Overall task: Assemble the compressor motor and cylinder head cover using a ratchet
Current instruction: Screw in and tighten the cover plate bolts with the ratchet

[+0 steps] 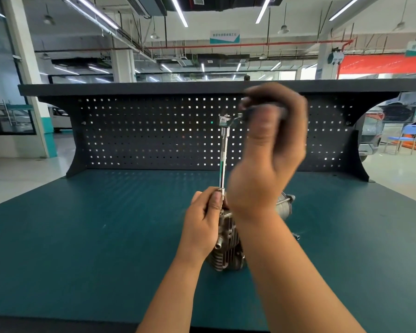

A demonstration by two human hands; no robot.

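The left hand point(202, 222) curls its fingers and thumb round the lower end of a slim upright extension bar point(222, 164), and the right hand point(269, 150), blurred, is raised high with its fingers wrapped round the handle of the ratchet point(226, 121) at the bar's top. To the left of both arms the teal workbench point(94, 224) lies bare out to its left edge and near edge; to the right bare surface runs to the far corner, with one small metal part point(296, 236) just beside the right forearm. A dark pegboard point(142, 135) closes the back of the bench under a flat shelf point(130, 88). Beyond is a workshop hall with strip lights, parked cars and a blue chair point(408, 138). The finned cylinder head cover point(227, 246) stands between the two wrists, directly under the left hand, with the bar's foot on its top. The compressor motor point(283, 207) shows behind the right wrist, mostly hidden by it.
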